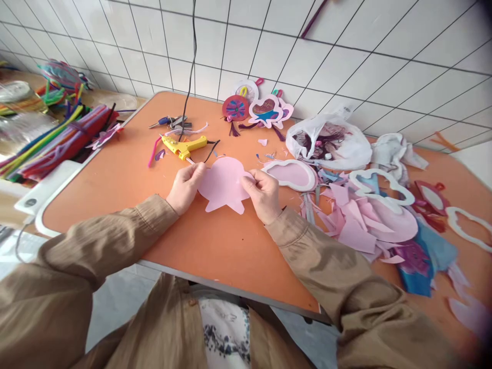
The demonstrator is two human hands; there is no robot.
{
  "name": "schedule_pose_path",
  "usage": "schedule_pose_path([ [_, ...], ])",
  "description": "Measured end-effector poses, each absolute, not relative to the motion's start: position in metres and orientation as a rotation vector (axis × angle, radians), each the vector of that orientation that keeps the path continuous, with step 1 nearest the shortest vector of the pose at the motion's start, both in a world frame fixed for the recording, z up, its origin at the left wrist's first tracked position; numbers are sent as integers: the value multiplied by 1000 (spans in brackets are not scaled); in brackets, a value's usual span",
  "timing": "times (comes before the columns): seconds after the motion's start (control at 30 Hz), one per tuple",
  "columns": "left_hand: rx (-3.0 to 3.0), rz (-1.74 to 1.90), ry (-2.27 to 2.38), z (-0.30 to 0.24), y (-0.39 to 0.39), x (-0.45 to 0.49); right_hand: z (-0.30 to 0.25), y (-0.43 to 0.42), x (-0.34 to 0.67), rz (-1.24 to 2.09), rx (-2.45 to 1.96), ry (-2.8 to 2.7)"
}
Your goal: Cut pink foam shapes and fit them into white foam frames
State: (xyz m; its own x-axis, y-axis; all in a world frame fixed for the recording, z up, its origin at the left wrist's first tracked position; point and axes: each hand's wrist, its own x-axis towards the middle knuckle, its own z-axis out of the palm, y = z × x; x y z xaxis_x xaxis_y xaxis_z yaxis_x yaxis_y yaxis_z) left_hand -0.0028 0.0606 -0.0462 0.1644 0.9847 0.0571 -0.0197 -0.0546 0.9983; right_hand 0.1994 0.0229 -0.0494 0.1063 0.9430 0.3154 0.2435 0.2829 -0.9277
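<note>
A pink paper cutout (225,182), rounded on top with two pointed tips below, is held up over the orange table (215,246). My left hand (186,185) pinches its left edge between thumb and fingers. On the opposite edge, my right hand (263,193) grips it with the thumb laid on the front. Just beyond my left hand lies a yellow glue gun (184,147) with its black cord. To the right of my right hand, a pink oval piece with a white frame (294,174) rests on the table.
Pink paper scraps (351,220) and white frames (380,187) cover the right side. Behind them sits a white plastic bag (330,143) with dark tassels. Decorated ornaments (265,110) lean against the tiled wall. Scissors (179,122) lie at the back; pipe cleaners (73,138) fill the left side.
</note>
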Motion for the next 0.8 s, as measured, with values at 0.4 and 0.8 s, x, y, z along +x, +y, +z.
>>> schedule_pose_path([
  [0.4, 1336, 1177, 1048, -42, 64, -1, -52, 25, 200, 758, -1192, -1397],
  [0.8, 1233, 984, 952, -43, 66, -4, -63, 36, 203, 803, -1179, -1187],
])
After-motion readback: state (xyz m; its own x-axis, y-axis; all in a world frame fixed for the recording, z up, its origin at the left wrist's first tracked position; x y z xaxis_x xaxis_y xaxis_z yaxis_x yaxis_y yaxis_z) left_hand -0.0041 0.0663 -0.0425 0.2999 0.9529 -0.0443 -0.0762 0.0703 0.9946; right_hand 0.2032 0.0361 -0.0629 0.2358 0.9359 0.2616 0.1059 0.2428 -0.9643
